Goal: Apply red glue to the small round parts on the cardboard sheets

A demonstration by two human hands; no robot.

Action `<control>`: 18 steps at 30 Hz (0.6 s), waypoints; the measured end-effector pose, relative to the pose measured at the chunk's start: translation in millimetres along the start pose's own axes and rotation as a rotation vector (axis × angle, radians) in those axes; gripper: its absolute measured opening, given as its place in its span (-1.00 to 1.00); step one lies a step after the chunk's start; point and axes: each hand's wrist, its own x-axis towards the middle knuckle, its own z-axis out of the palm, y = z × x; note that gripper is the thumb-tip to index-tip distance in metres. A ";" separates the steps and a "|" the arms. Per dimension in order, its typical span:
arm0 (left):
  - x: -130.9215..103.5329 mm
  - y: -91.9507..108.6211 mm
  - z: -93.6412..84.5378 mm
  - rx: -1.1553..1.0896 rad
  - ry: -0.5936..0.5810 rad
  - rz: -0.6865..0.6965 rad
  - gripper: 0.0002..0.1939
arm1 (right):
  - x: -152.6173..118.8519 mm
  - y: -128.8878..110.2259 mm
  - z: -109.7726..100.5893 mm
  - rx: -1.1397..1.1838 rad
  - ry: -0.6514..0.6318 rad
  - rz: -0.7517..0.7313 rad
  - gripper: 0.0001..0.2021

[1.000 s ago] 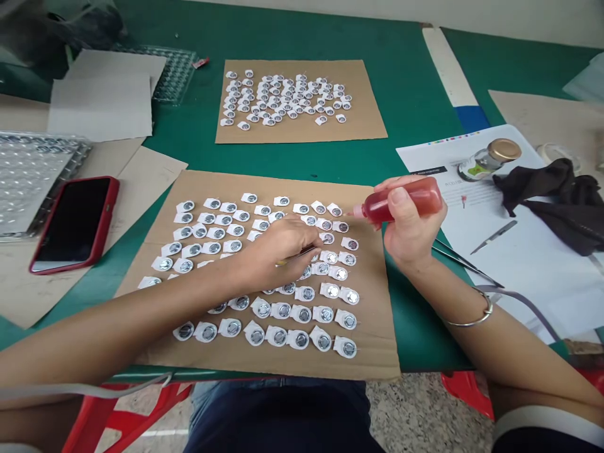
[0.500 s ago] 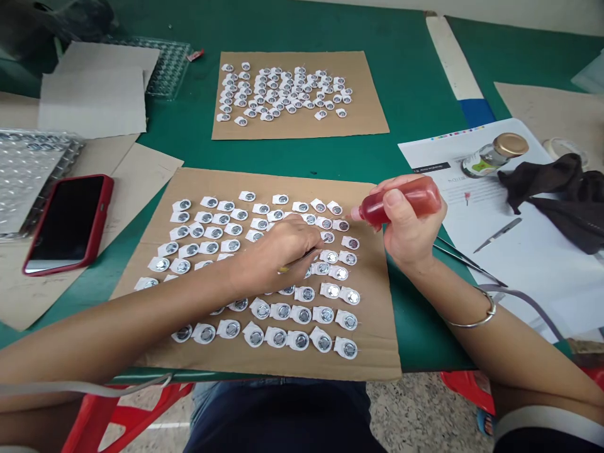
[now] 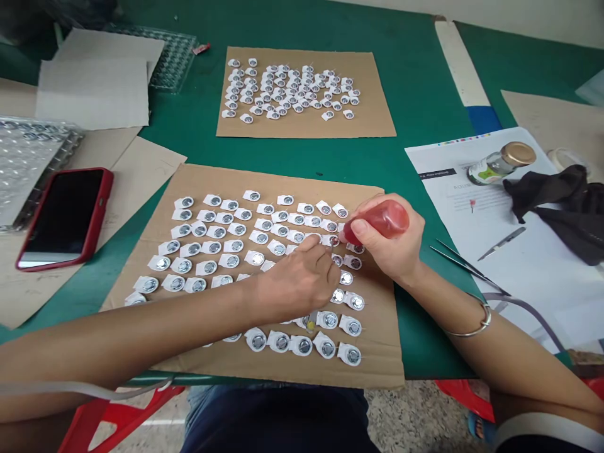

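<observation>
My right hand (image 3: 394, 242) is wrapped round a red squeeze bottle (image 3: 380, 223), tilted with its nozzle down and left. The nozzle end is close to a small white piece with a round silver disc (image 3: 331, 241); I cannot tell whether they touch. Just left of it, my left hand (image 3: 306, 277) is closed in a pinch over the pieces. A thin tool's yellowish end (image 3: 310, 325) pokes out below that hand; its tip is hidden. Many such pieces lie in rows on a brown cardboard sheet (image 3: 377, 371), some covered by my left hand and forearm.
A second cardboard sheet (image 3: 377, 123) with similar pieces lies farther back. A red-cased phone (image 3: 66, 217) and clear plastic trays (image 3: 177, 56) are at left. On the right are tweezers (image 3: 469, 267), a knife-like tool (image 3: 501, 244), a lidded jar (image 3: 500, 162), black cloth (image 3: 550, 189) and printed paper (image 3: 434, 163).
My right hand has brought the bottle left and down, its nozzle nearer the pieces by my left hand. My left hand has shifted slightly right and down, and its tool is now steeper.
</observation>
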 end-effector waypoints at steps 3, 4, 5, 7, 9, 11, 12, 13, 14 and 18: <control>0.2 0.9 -1.0 0.022 0.005 0.003 -0.73 | 0.8 0.2 0.6 -0.016 -0.015 -0.016 -0.78; 0.2 0.8 -1.6 0.023 -0.002 0.001 -0.73 | 1.0 0.2 0.7 -0.020 -0.019 -0.018 -0.78; 0.1 0.6 -2.0 0.025 -0.008 -0.001 -0.72 | 1.0 0.4 0.8 -0.023 -0.023 -0.019 -0.78; -0.1 0.4 -2.5 0.027 -0.011 -0.003 -0.73 | 0.8 0.8 0.9 -0.028 -0.026 -0.020 -0.78; -0.5 0.2 -2.5 0.026 -0.006 -0.006 -0.72 | 0.4 1.6 1.1 -0.030 -0.031 -0.017 -0.78; -0.7 0.2 -2.2 0.021 -0.001 -0.011 -0.71 | 0.0 2.5 1.4 -0.031 -0.028 -0.005 -0.77; -0.8 0.2 -2.0 0.018 -0.001 -0.014 -0.71 | 0.0 2.9 1.6 -0.033 -0.024 0.001 -0.77; -0.8 0.1 -1.9 0.016 -0.005 -0.015 -0.70 | 0.0 3.2 1.8 -0.036 -0.018 0.005 -0.77; -0.9 0.0 -1.8 0.013 -0.009 -0.015 -0.70 | 0.0 3.5 2.0 -0.040 -0.012 0.008 -0.76; -1.2 -0.7 -2.0 0.005 -0.022 -0.017 -0.71 | 0.0 4.8 2.9 -0.054 0.005 0.025 -0.75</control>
